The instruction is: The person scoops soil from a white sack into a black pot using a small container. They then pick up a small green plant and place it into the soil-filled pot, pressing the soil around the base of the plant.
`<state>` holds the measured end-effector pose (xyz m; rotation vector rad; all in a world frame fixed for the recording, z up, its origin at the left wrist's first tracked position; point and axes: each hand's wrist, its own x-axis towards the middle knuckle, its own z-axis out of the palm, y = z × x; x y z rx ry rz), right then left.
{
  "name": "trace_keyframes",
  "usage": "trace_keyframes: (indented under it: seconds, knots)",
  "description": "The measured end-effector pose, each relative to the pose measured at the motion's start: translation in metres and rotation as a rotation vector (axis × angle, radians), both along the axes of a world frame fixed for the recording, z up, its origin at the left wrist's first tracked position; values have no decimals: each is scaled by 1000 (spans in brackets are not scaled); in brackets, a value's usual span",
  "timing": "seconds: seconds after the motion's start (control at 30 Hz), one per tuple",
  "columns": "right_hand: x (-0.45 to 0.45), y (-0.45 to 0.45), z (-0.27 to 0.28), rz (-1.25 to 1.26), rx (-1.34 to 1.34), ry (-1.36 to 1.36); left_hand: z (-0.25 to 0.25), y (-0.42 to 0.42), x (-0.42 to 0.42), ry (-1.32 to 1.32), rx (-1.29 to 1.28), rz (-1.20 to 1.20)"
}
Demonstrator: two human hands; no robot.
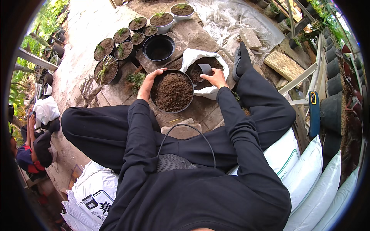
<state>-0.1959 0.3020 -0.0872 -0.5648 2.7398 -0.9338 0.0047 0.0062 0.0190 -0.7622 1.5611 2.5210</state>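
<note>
My left hand (151,82) rests against the left side of a round dark plant pot (192,93), its fingers on the rim. Loose brown potting soil (173,91) is heaped inside that pot. My right hand (215,78) grips a small black plastic pot (205,69) by its side. The small pot is tilted in the mouth of a white sack (225,62), with its opening towards the left and soil in it. More dark soil (215,61) lies in the sack, which stands to the right of the large pot.
An empty black pot (159,49) stands beyond the filled one. Several potted seedlings (121,50) are grouped at the far left, and loose grassy plants (135,82) lie on the paving. White sacks (303,161) flank me. Another person (31,147) sits at the left edge.
</note>
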Motion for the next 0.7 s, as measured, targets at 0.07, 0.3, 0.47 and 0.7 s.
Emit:
trace_keyframes:
  seconds: [0.07,0.3,0.47,0.7]
  knots:
    - [-3,4,11,-15,-25,-171,0,-1,0,4,2,-3]
    - [11,-1,26,-1,-12,133,-14,-8,0,27,7,-29]
    - [-15,4,35,-59,-273,-191,-18,-6,-8,54,-37,-52]
    - [11,-46,171,144,-392,279,-20,-9,0,50,14,-28]
